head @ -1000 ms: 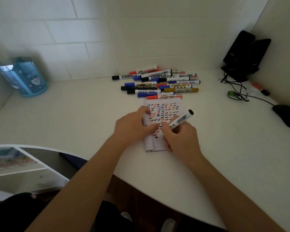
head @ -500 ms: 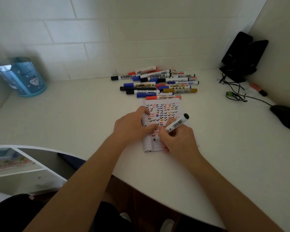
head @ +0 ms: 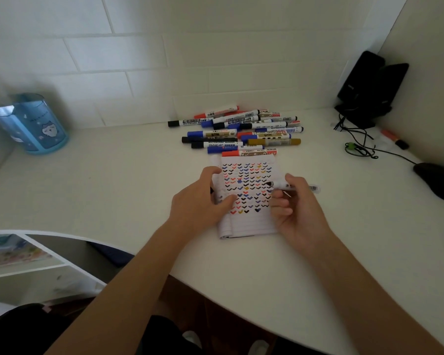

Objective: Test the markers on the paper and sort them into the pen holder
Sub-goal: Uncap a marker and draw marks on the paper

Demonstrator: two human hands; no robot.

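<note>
A lined paper (head: 249,222) covered with small coloured check marks lies on the white desk (head: 113,190). My right hand (head: 296,213) pinches a white marker (head: 294,187) over the paper's right edge. The marker lies nearly level, its bare black tip pointing left. My left hand (head: 200,203) rests on the paper's left side with fingers curled; a small dark piece, seemingly the cap (head: 211,190), peeks from under them. A pile of several markers (head: 241,131) lies just behind the paper. The blue pen holder (head: 36,126) stands far left by the wall.
Black speakers (head: 369,88) and tangled cables (head: 356,147) fill the back right corner. An orange-and-black marker (head: 395,140) lies by the right wall, and a black mouse (head: 438,180) is at the right edge. A white shelf (head: 23,257) is below the desk's left edge.
My right hand lifted the marker's tip off the lower check marks, moved right and turned the marker from slanted to nearly level. My left hand stayed on the paper.
</note>
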